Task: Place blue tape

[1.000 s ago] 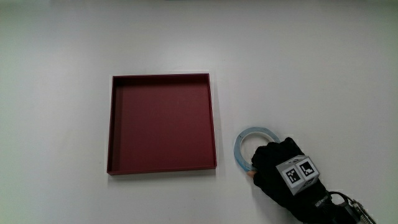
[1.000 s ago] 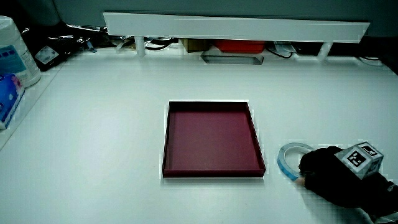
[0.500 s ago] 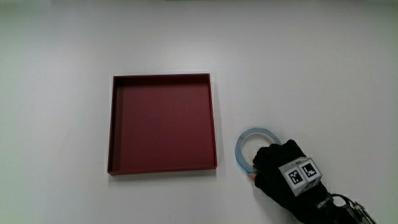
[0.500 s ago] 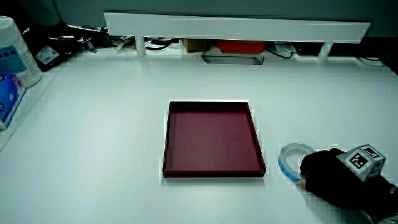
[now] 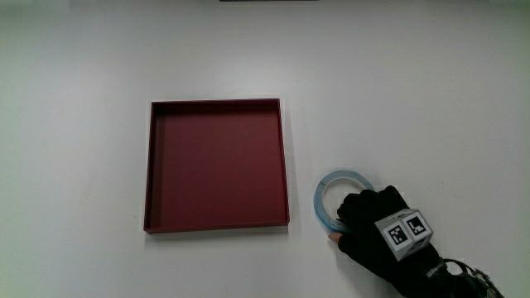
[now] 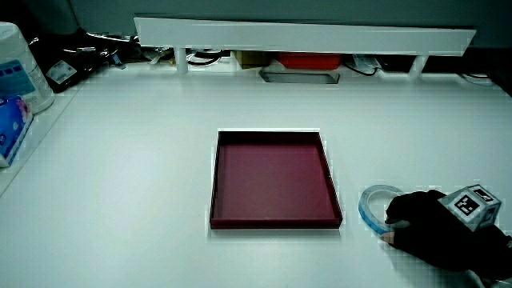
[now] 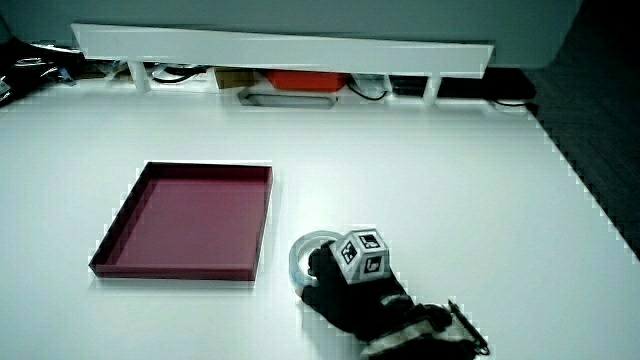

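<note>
The blue tape (image 5: 339,175), a pale blue ring, lies flat on the white table beside the dark red square tray (image 5: 217,102), close to the tray's corner nearest the person. The gloved hand (image 5: 377,232) rests over the part of the ring nearest the person, with its fingers curled on the rim. That part of the ring is hidden. Both side views show the tape (image 6: 364,210) (image 7: 297,262) on the table under the hand (image 6: 432,228) (image 7: 350,285), outside the tray (image 6: 272,224) (image 7: 170,268). Nothing lies in the tray.
A low white partition (image 6: 304,36) (image 7: 280,45) runs along the table's edge farthest from the person, with a grey metal tray (image 6: 300,76) and cables under it. A white container (image 6: 16,68) and a blue pack (image 6: 8,120) stand at the table's side edge.
The hand has slid a little toward the person along the table. The tape and the tray have stayed where they were.
</note>
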`<action>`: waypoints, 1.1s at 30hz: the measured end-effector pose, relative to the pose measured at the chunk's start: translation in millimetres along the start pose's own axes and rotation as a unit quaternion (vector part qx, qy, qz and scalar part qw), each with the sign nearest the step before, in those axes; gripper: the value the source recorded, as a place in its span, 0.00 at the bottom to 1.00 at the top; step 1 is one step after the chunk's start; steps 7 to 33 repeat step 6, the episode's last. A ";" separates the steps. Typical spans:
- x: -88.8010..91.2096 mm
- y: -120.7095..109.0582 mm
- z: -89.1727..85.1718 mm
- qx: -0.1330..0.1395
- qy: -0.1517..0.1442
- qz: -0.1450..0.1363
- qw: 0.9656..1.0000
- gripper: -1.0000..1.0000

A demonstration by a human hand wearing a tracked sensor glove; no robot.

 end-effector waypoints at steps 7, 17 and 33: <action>5.2 -1.0 18.1 0.022 0.040 0.003 0.999 0.09; 5.2 -1.0 18.1 0.022 0.040 0.003 0.999 0.09; 5.2 -1.0 18.1 0.022 0.040 0.003 0.999 0.09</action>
